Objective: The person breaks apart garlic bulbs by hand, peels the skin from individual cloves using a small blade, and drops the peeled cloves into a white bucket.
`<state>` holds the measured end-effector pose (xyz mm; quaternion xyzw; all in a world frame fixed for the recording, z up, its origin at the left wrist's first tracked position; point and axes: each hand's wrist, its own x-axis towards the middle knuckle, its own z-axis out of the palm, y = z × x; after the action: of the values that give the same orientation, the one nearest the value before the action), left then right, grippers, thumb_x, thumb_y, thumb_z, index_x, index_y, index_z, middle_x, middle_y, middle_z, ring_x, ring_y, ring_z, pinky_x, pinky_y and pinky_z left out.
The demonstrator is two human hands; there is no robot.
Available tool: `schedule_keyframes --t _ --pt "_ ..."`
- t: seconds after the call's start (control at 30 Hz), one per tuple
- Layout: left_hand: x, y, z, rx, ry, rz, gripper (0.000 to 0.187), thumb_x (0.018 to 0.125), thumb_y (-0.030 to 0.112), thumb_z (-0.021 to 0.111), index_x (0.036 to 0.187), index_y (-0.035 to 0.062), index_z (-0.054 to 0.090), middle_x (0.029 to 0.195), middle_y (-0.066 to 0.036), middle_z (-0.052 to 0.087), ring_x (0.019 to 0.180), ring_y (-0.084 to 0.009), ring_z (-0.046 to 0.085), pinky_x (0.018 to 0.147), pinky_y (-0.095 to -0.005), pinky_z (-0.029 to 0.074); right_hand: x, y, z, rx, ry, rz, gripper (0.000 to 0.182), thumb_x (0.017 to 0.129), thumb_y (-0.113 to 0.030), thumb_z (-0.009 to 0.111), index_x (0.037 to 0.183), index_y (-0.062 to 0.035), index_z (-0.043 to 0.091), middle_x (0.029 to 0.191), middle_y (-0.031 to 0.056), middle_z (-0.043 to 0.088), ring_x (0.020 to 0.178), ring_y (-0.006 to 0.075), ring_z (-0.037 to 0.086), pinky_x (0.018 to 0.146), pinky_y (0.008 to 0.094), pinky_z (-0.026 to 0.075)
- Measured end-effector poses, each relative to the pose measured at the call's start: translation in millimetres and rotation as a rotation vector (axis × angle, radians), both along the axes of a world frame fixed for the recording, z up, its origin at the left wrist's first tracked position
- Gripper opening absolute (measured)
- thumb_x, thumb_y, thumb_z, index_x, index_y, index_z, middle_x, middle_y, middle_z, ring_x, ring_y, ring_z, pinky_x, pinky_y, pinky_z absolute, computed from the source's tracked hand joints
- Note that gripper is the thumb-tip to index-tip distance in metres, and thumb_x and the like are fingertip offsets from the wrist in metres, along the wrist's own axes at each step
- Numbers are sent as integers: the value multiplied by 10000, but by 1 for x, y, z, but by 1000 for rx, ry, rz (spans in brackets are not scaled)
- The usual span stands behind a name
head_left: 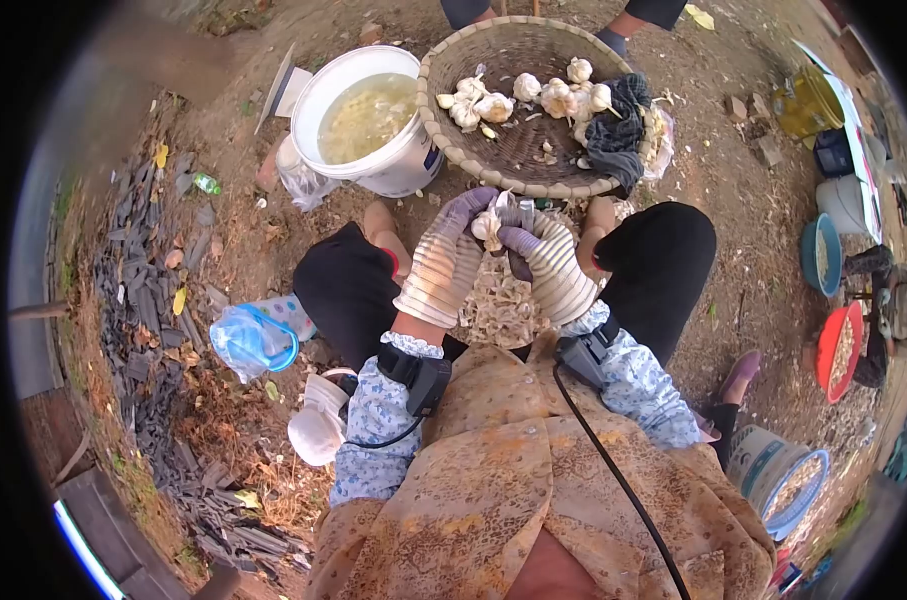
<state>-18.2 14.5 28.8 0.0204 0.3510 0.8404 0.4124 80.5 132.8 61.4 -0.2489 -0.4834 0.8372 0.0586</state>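
Observation:
My left hand [445, 262], in a striped glove with purple fingertips, is closed around a garlic bulb [486, 230]. My right hand [555, 268], gloved the same way, is closed on a small knife [520, 266]; its dark handle shows below the fingers, and its shiny blade is up against the bulb, partly hidden. Just beyond both hands is a woven basket [453, 150] with several garlic bulbs [560, 98] and a dark cloth [618, 130] over its right side. Garlic skins [501, 300] lie heaped between my legs, below the hands.
A white bucket [393, 178] of cloudy liquid with pale pieces stands left of the basket. A plastic bag [243, 340] lies at the left. Blue basin [821, 255], red basin [835, 355] and another bucket [758, 460] stand at the right. Another person's limbs show behind the basket.

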Motion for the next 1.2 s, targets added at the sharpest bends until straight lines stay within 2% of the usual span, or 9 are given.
schedule_keyframes --t 0.07,0.2,0.33,0.4,0.53,0.7,0.9,0.97,1.2 --pt "7 -3 6 53 64 -14 309 991 165 500 1194 -61 555 1172 -131 604 1115 -220 565 983 -326 449 0 7 -21 -199 32 -28 163 885 -123 630 1012 -23 649 630 -32 553 405 46 372 388 206 264" --pt "16 -13 13 -426 619 -87 368 938 55 579 1303 19 549 1232 -81 594 1081 -146 559 932 -262 454 5 4 -35 -233 137 -37 149 887 -124 630 994 -21 646 621 -16 558 398 49 379 387 211 281" --pt "14 -17 9 -474 536 -58 340 923 40 589 1262 7 582 1164 -82 618 1018 -147 583 879 -257 472 6 1 -13 6 20 -13 208 883 -131 653 1037 8 639 762 5 632 574 50 502 504 196 382" --pt "14 -18 12 -625 1008 7 342 873 -27 601 1211 19 620 1115 -101 608 960 -168 605 832 -283 502 5 -2 6 122 20 -50 246 885 -132 673 1066 32 638 903 9 664 782 51 548 661 203 448" --pt "20 -16 5 -644 1139 33 348 862 -36 604 1207 12 617 1063 -110 612 926 -169 610 801 -280 505 -2 -5 -12 177 40 -53 197 898 -147 663 992 25 653 841 8 656 712 58 542 627 219 453" --pt "23 -17 -5 -544 682 -32 288 921 24 573 1205 -12 605 984 -74 651 846 -128 607 778 -247 487 4 3 -15 252 -80 52 179 894 -173 656 903 5 657 712 -3 605 578 50 489 503 214 396" --pt "19 -19 -3 -169 178 -51 348 900 129 647 1224 23 577 1040 -110 657 859 -174 623 757 -271 501 7 10 -25 -336 2 -25 138 884 -135 644 948 -13 636 688 31 598 457 52 426 396 206 292" --pt "20 -20 -5 263 -92 -56 351 895 91 637 1230 17 561 1079 -132 640 903 -202 618 791 -289 498 10 10 -19 -502 117 13 173 882 -127 641 1007 -11 611 731 53 618 453 56 421 401 192 287" --pt "20 -35 -18 389 -315 -1 348 895 92 616 1226 8 556 1122 -181 620 980 -285 597 857 -374 506 16 6 -41 -827 68 -16 183 902 -122 630 1057 -29 603 771 28 605 463 36 386 400 183 276"
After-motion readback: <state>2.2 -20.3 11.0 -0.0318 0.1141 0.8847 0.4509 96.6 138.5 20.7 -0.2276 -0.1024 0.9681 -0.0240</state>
